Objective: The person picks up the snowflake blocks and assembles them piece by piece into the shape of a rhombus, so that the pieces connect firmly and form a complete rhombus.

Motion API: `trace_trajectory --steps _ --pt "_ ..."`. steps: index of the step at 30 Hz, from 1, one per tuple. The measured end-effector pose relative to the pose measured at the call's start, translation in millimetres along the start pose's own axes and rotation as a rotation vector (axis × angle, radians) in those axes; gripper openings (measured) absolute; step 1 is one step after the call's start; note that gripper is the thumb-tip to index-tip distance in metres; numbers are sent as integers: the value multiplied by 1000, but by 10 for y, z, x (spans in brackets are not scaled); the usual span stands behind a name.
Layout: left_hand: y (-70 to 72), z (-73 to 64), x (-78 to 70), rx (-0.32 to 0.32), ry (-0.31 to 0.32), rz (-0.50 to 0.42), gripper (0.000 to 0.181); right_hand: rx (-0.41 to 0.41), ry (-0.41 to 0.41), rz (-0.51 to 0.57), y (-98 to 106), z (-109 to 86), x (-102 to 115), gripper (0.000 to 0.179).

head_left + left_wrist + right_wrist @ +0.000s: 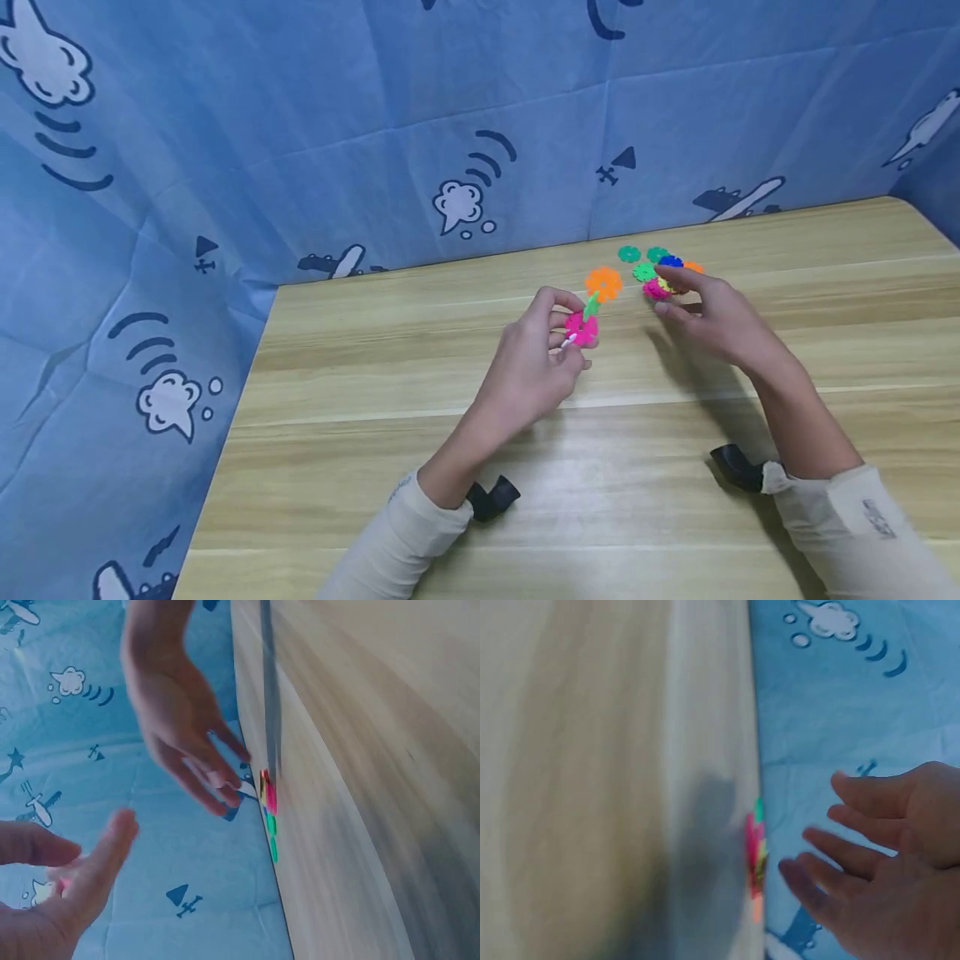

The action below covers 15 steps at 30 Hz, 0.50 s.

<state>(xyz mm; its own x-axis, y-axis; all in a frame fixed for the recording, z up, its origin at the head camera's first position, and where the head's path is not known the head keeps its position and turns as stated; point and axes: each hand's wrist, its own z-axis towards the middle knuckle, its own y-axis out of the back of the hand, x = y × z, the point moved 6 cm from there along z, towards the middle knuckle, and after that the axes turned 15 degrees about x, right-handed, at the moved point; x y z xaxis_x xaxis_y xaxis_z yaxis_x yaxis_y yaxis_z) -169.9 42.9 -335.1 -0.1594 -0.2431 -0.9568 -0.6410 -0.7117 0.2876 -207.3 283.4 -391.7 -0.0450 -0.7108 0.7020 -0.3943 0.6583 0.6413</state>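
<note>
My left hand (536,354) pinches a small chain of joined plastic snowflake discs. A pink disc (581,328) lies against the fingers, a green disc (592,306) seen edge-on links it to an orange disc (604,284) at the top, and a thin white piece (569,341) shows at the bottom. Over a loose pile of similar discs, my right hand (712,321) hovers with its fingers apart, and the right wrist view shows nothing in that hand (885,862). The pile includes a magenta disc (656,289), a blue disc (671,262) and a light green disc (644,272).
Two darker green discs, one of them the left disc (629,254), lie toward the table's back edge. Blue patterned cloth (450,108) hangs behind and to the left of the wooden table (337,433). Black wrist mounts (492,498) jut from both sleeves.
</note>
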Motion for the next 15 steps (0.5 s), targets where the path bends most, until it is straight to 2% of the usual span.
trace_trajectory --steps 3,5,7,11,15 --pt "-50 19 24 66 13 -196 40 73 -19 -18 -44 55 -136 70" --pt "-79 24 25 104 11 -276 39 107 -18 -37 -74 82 -208 70" --pt "-108 21 17 141 5 -316 37 135 -28 -56 -103 95 -261 67" --pt "-158 5 -7 195 -5 -374 32 130 -59 -144 -113 95 -281 57" --pt "-172 -8 -19 196 1 -445 33 100 -73 -199 -87 92 -238 51"
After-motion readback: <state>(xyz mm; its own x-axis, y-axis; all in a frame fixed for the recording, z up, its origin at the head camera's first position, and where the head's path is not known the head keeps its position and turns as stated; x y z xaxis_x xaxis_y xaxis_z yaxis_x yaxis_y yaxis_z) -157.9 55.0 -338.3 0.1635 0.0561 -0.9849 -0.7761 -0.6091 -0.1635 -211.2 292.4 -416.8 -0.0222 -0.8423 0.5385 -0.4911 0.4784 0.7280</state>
